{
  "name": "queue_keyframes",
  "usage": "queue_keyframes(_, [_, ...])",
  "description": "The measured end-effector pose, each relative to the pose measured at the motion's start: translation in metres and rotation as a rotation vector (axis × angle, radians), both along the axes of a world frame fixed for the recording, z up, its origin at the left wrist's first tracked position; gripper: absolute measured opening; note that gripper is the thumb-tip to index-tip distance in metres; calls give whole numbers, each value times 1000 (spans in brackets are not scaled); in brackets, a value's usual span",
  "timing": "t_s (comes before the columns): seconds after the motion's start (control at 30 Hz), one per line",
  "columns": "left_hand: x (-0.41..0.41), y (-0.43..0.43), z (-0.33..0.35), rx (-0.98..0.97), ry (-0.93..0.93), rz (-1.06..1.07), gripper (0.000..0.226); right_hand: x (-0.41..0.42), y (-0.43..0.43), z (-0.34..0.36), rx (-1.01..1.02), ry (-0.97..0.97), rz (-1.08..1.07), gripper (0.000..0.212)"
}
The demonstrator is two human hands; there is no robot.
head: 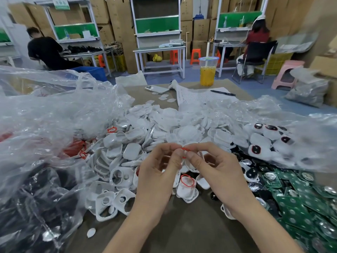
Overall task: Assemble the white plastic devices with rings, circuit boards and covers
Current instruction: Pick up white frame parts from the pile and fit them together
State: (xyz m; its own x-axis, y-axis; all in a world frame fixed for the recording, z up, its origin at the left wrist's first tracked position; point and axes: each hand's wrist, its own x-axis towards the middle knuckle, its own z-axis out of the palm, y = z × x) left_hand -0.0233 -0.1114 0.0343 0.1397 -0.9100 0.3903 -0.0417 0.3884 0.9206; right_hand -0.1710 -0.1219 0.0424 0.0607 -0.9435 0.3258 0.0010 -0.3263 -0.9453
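Head view of left hand point(158, 172) and right hand point(215, 170) close together, both pinching one red ring point(186, 149); white shells point(131, 151) beyond, green boards point(291, 201) to right.

Ring point(186, 149) is showing red; casings point(131, 151) are showing white; circuit boards point(295, 212) are showing green with silver dots; tabletop point(191, 225) is showing brown; drink point(207, 75) is showing orange-yellow.

Yellow drink cup point(208, 71), white phone point(157, 89), black pen point(222, 93), paper sheet point(198, 97), pink stool point(288, 73)
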Motion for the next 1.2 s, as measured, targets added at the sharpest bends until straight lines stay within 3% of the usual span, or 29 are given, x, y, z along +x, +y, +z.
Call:
queue_keyframes(0.4, [4,-1,3,30,61,-71,5,-4,0,2,25,90,25,6])
queue_keyframes(0.53, [3,-1,5,28,84,-58,2,-5,2,5,47,101,33,22])
queue_keyframes(0.67, [2,0,8,25,126,-50,5,-4,3,6,67,90,64,24])
queue_keyframes(1.2, [3,1,8,34,-11,26,25,-5,1,7,146,19,139,16])
